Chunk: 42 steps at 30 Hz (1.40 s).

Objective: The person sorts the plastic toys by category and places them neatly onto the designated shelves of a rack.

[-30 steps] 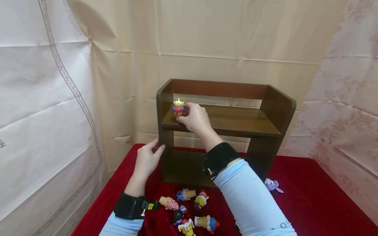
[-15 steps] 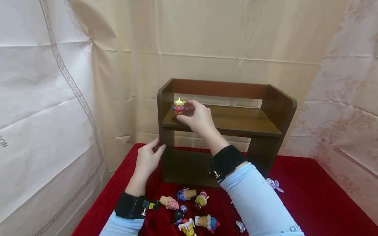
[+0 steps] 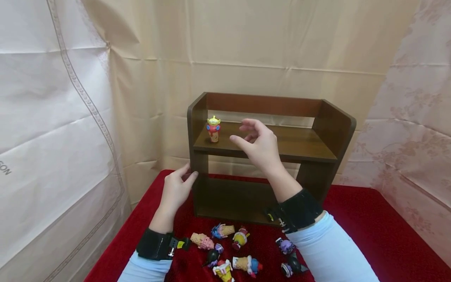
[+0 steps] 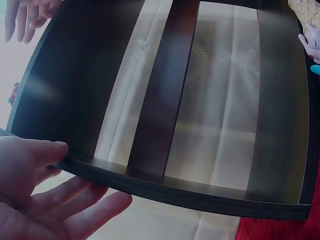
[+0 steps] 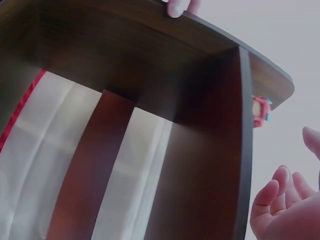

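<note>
A small toy figurine (image 3: 213,131) with a yellow eared top, red middle and cone-shaped base stands upright at the left end of the brown wooden shelf's upper board (image 3: 282,141). To its right, my right hand (image 3: 262,147) hovers in front of the board, fingers loosely bent and holding nothing. In the right wrist view the figurine (image 5: 260,111) shows partly past the board's edge, apart from the hand. My left hand (image 3: 176,190) holds the shelf's left side panel (image 4: 165,187) near its front edge, thumb on one side and fingers on the other.
On the red cloth (image 3: 356,223) before the shelf lie several figurines, among them a blue-topped cone (image 3: 222,231), a pink-topped cone (image 3: 202,241) and a yellow one (image 3: 240,238). Purple and black figurines (image 3: 286,246) lie beside my right sleeve. Beige curtains (image 3: 246,47) hang behind.
My right hand has let go of the figurine and moved right, away from it. The figurine stays standing on the upper board. My left hand has not moved.
</note>
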Available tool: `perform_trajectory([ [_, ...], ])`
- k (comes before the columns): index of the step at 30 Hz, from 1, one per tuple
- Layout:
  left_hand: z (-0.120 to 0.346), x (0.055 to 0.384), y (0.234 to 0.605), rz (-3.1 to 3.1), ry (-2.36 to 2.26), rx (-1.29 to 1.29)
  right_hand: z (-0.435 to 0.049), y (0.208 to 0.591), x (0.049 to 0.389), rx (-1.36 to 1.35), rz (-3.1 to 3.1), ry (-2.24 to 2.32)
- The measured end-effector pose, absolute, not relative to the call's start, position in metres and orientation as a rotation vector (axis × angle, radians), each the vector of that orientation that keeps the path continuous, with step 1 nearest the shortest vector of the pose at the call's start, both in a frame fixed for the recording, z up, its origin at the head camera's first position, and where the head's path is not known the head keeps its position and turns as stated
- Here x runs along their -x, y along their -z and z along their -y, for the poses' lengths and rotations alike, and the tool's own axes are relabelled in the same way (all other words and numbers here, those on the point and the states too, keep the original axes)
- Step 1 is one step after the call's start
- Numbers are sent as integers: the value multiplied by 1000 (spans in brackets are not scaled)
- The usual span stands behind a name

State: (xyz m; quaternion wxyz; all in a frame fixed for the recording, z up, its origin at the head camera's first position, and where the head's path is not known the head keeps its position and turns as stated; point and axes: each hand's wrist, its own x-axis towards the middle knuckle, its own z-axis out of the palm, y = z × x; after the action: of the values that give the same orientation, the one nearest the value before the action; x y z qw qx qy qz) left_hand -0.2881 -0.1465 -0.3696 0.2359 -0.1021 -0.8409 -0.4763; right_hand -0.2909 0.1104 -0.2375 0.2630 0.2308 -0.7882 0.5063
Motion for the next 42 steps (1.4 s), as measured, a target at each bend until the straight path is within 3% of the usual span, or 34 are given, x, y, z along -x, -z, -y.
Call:
perform_trajectory([
  [19,146,287,368,2306,1326,264,-156,266,254,-727,2167,-1333],
  [42,146,289,370,2303,1318,251,-194,342,220,-976,2393,-1040],
])
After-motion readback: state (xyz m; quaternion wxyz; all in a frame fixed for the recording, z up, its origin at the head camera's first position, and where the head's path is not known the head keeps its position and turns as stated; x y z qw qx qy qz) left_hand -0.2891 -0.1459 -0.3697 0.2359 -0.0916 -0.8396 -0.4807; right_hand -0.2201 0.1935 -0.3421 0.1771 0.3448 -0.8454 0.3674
